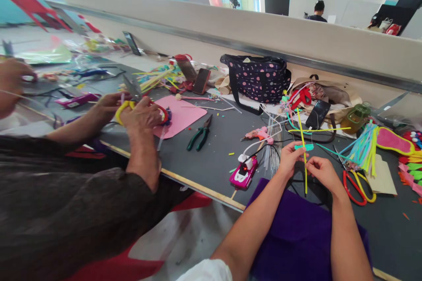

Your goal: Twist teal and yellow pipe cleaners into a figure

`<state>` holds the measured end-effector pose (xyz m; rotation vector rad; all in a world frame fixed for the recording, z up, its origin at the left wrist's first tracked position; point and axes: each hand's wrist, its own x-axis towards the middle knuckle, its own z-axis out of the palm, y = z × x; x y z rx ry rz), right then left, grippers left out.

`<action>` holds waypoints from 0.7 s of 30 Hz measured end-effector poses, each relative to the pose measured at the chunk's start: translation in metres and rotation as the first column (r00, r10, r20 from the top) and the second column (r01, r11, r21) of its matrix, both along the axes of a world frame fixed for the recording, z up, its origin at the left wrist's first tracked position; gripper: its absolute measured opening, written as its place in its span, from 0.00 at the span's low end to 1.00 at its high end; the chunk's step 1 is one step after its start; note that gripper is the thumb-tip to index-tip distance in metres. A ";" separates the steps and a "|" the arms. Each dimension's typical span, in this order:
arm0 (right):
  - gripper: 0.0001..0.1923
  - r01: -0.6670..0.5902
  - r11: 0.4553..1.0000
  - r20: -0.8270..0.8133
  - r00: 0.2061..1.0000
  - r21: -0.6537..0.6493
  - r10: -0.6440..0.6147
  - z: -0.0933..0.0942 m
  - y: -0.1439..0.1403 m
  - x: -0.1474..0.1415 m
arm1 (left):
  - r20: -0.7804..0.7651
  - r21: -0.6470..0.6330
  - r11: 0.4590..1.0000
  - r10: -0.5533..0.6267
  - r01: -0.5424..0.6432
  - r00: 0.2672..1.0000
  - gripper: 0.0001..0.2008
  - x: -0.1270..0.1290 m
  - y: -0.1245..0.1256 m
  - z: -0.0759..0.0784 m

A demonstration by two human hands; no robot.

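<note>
The left hand (290, 158) has its fingers clamped on a thin yellow stick (302, 140), pinching it where a small teal strip (305, 146) crosses it; the right hand (321, 172) has its fingers pressed together on the same stick lower down. The stick stands nearly upright over the dark worktop (214, 158), in front of the person, with purple felt (296, 232) lying under the forearms. Risks, as judged: the stick looks slender and smooth, so the teal strip could slide or twist out of line if the pinch slackens, and too much bending force between the two hands could kink it. A pink glue gun (244, 172) rests at 9 o'clock of the left hand, apparently lit; its cord runs near the wrists, and a sweeping elbow could drag it or bring skin against the hot nozzle. Red-handled scissors (354, 184) lie at 3 o'clock of the right hand, near enough to be knocked. Materials: glossy plastic gun body, flat foam or felt pieces, a bundle of coloured sticks (362, 149) at 2 o'clock, green-gripped pliers (201, 131) at 10 o'clock, and a dotted fabric bag (257, 80) at 11 o'clock. A co-worker's hand (141, 114) at far 9 o'clock holds yellow-handled scissors over a pink sheet (184, 116).
</note>
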<state>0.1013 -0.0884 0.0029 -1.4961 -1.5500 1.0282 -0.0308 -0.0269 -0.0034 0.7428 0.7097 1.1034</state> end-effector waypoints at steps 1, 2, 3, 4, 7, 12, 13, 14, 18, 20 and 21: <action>0.13 -0.007 1.000 -0.023 1.000 -0.012 0.007 0.001 -0.001 0.000 | -0.003 0.003 1.000 -0.006 0.006 1.000 0.23 0.000 0.000 0.000; 0.13 -0.014 1.000 -0.041 0.999 -0.024 0.013 0.002 -0.001 -0.001 | -0.006 0.005 1.000 -0.011 0.011 1.000 0.23 0.000 -0.001 0.000; 0.14 -0.019 0.999 -0.057 0.998 -0.035 0.017 0.004 -0.002 0.000 | -0.010 0.006 1.000 -0.015 0.016 1.000 0.22 0.000 -0.001 0.001; 0.15 -0.020 0.999 -0.073 0.997 -0.046 0.016 0.006 -0.003 0.001 | -0.012 0.007 1.000 -0.021 0.021 1.000 0.22 0.000 -0.001 0.001; 0.18 0.047 0.998 -0.138 0.989 -0.050 -0.054 0.011 -0.006 0.008 | 0.003 0.005 0.998 -0.060 0.060 0.998 0.23 -0.001 -0.002 0.002; 0.18 0.501 0.865 -0.413 0.795 0.033 -0.445 0.017 -0.007 0.024 | 0.048 -0.009 0.976 -0.218 0.218 0.975 0.23 -0.002 -0.006 0.002; 0.18 0.589 0.807 -0.468 0.727 0.047 -0.503 0.017 -0.006 0.027 | 0.046 -0.008 0.967 -0.256 0.256 0.966 0.23 -0.001 -0.007 0.002; 0.17 0.664 0.745 -0.512 0.663 0.065 -0.547 0.018 -0.005 0.030 | 0.041 -0.006 0.957 -0.290 0.290 0.956 0.22 -0.001 -0.008 0.002; 0.18 0.845 0.498 -0.552 0.513 0.193 -0.657 0.019 -0.004 0.041 | 0.009 -0.001 0.921 -0.391 0.391 0.921 0.21 0.004 -0.016 0.003; 0.20 0.861 0.425 -0.487 0.508 0.279 -0.711 0.020 -0.005 0.047 | -0.006 -0.007 0.894 -0.449 0.448 0.894 0.21 0.006 -0.020 0.003; 0.21 0.855 0.410 -0.443 0.516 0.317 -0.733 0.020 -0.006 0.050 | -0.010 -0.014 0.875 -0.484 0.484 0.875 0.22 0.007 -0.022 0.003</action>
